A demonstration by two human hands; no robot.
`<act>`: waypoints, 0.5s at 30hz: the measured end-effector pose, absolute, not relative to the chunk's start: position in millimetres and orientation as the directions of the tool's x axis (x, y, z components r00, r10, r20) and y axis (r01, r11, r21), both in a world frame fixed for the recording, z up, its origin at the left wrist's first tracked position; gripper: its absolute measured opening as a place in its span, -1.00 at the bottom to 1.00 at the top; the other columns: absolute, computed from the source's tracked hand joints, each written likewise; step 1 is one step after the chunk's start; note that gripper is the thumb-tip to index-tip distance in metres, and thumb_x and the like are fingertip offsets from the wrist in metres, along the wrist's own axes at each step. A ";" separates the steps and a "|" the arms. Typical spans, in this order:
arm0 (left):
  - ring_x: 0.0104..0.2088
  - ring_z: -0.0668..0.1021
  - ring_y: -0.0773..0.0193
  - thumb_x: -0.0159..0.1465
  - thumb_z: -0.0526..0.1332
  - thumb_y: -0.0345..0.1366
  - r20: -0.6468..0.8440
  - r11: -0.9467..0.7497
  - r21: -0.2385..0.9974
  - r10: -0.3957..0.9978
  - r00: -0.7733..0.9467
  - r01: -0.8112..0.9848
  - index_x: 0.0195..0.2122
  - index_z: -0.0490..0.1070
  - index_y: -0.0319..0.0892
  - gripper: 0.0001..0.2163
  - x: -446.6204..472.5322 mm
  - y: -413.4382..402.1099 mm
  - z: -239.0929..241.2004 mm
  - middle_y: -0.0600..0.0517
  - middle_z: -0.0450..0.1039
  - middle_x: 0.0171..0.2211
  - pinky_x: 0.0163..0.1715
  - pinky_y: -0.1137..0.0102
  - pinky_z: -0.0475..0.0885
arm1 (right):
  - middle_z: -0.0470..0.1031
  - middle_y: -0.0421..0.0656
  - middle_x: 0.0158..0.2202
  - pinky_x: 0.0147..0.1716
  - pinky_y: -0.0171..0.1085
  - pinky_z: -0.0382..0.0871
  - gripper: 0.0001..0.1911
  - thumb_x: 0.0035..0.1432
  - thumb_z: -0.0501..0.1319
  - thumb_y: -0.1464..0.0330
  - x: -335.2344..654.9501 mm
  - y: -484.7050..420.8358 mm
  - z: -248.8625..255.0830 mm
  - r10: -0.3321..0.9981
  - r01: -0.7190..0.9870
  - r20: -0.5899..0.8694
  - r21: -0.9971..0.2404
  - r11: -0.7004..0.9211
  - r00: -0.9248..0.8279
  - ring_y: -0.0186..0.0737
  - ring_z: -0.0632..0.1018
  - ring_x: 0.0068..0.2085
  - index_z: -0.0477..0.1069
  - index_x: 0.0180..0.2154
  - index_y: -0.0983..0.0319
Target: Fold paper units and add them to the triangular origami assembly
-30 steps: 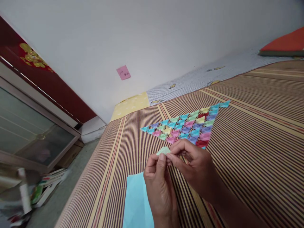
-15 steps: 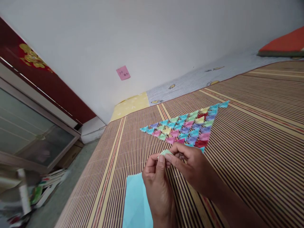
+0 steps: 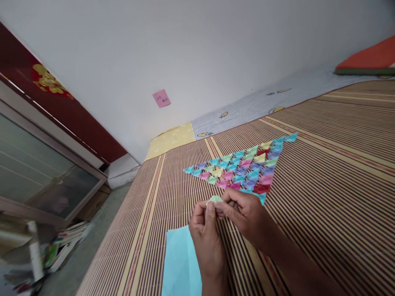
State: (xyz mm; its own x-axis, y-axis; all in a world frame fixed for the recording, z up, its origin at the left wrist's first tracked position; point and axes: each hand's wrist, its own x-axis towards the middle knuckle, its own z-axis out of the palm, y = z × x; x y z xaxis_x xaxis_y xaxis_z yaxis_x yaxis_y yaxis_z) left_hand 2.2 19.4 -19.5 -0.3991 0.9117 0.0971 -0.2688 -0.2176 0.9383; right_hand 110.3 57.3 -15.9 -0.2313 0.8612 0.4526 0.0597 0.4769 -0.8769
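My left hand [image 3: 208, 238] and my right hand [image 3: 247, 216] meet above a striped bamboo mat [image 3: 324, 185]. Both pinch one small light-green folded paper piece [image 3: 213, 200] between thumb and fingers. Just beyond my fingers lies a flat triangle of many small folded paper pieces [image 3: 243, 166] in blue, pink, green, yellow, purple and red. A light-blue paper sheet [image 3: 180, 263] lies on the mat under my left wrist.
A white wall with a pink sticky note [image 3: 161, 98] runs behind the mat. A checked sheet [image 3: 262, 102] and a red cushion [image 3: 367, 59] lie at the far right. At the left stand a glass-fronted cabinet [image 3: 37, 172] and a pile of books [image 3: 46, 255] on the floor.
Both hands have drawn slightly closer around the green piece, so less of it shows. The view has shifted a little; the paper triangle has not moved.
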 end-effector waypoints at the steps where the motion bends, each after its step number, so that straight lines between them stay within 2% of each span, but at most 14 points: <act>1: -0.41 0.43 0.33 0.30 0.30 -0.09 0.092 -0.209 0.942 0.913 -0.399 -0.261 -0.34 0.49 -0.19 -0.75 -0.3 19.2 -17.2 0.07 0.42 -0.46 -0.34 0.45 0.38 | 0.45 -0.27 -0.50 -0.44 -0.33 0.28 -0.77 0.33 0.18 0.36 111.7 59.0 -16.3 0.852 0.070 0.463 -0.868 0.492 -0.243 -0.31 0.45 -0.46 0.37 -0.42 0.21; 5: -0.38 0.48 0.33 0.29 0.32 -0.13 0.122 -0.216 0.957 0.903 -0.412 -0.191 -0.16 0.53 -0.16 -0.78 -10.9 15.1 -6.2 0.04 0.48 -0.34 -0.29 0.44 0.41 | 0.41 -0.26 -0.45 -0.41 -0.33 0.26 -0.80 0.32 0.23 0.38 119.3 64.5 -15.3 0.797 0.157 0.532 -0.795 0.586 -0.287 -0.30 0.42 -0.42 0.41 -0.41 0.22; 10: -0.34 0.49 0.32 0.24 0.37 -0.25 0.218 -0.263 0.960 0.914 -0.341 -0.092 -0.29 0.54 -0.16 -0.89 -17.7 11.6 -3.0 0.02 0.50 -0.28 -0.27 0.44 0.42 | 0.44 -0.25 -0.43 -0.39 -0.35 0.29 -0.87 0.28 0.27 0.43 123.3 65.0 -13.7 0.760 0.134 0.549 -0.773 0.620 -0.348 -0.31 0.44 -0.40 0.45 -0.36 0.22; 13: -0.32 0.54 0.28 0.21 0.40 -0.28 0.171 -0.228 0.962 0.931 -0.324 -0.149 -0.29 0.54 -0.15 -0.89 -19.3 11.5 -5.5 0.03 0.51 -0.32 -0.25 0.42 0.45 | 0.44 -0.27 -0.45 -0.46 -0.36 0.28 -0.95 0.21 0.33 0.43 127.5 63.4 -9.6 0.784 0.122 0.489 -0.814 0.567 -0.383 -0.33 0.41 -0.45 0.50 -0.33 0.21; 15: -0.34 0.54 0.30 0.20 0.41 -0.29 0.142 -0.203 0.963 0.941 -0.308 -0.175 -0.29 0.53 -0.15 -0.89 -19.6 11.4 -6.6 0.04 0.51 -0.34 -0.28 0.43 0.45 | 0.47 -0.28 -0.43 -0.45 -0.37 0.32 -0.92 0.16 0.37 0.45 132.4 62.7 -5.6 0.804 0.105 0.429 -0.854 0.510 -0.412 -0.32 0.44 -0.44 0.52 -0.28 0.19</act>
State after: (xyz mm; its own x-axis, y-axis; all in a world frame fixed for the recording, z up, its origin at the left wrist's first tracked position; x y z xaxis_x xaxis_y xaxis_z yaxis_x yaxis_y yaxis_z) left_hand -19.6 11.4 -6.6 -0.3082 0.9406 0.1425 -0.1750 -0.2032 0.9634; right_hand 132.4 62.7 -5.6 -0.4116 0.8038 0.4295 0.1048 0.5098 -0.8539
